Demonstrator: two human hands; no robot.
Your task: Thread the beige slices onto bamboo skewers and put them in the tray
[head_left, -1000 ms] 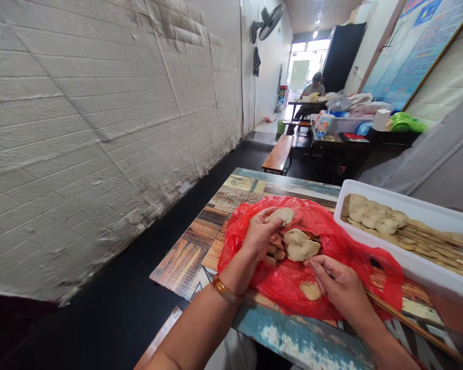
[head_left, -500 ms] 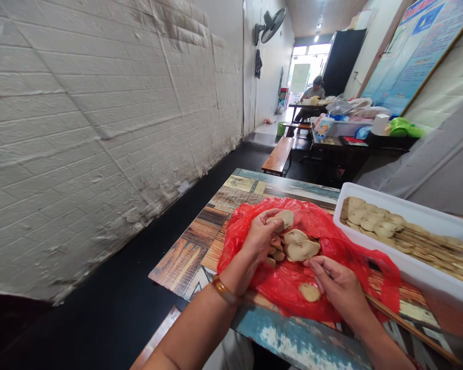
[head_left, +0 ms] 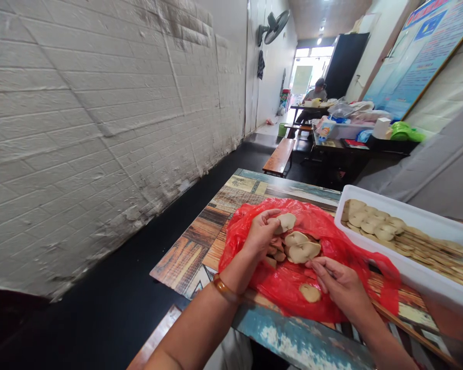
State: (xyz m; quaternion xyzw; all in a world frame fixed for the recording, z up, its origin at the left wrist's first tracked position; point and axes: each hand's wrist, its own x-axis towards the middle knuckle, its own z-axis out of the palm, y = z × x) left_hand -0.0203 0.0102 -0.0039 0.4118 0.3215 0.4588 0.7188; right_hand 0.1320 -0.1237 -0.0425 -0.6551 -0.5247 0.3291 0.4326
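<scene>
My left hand (head_left: 263, 231) is closed in a pinch on a thin, round beige slice (head_left: 286, 222), held above an open red plastic bag (head_left: 235, 241). My right hand (head_left: 334, 277) is also closed, its fingertips at the edge of two overlapping beige slices (head_left: 303, 252). A wooden skewer (head_left: 412, 331) slants out from under my right wrist, in line with those fingers; its tip is hidden. Inside the bag, more slices (head_left: 279, 255) lie below my left hand. One loose slice (head_left: 310, 292) rests on the red plastic beside my right hand.
A white plastic tray (head_left: 412, 203) at the right holds rows of similar slices. The wood-patterned table (head_left: 185, 241) ends at the left, with dark floor and a white wall beyond. Ahead are a bench (head_left: 280, 156), a cluttered table (head_left: 343, 141) and a seated person (head_left: 318, 91).
The view has shifted very slightly. Both hands keep almost the same places, and the slice remains in my left hand.
</scene>
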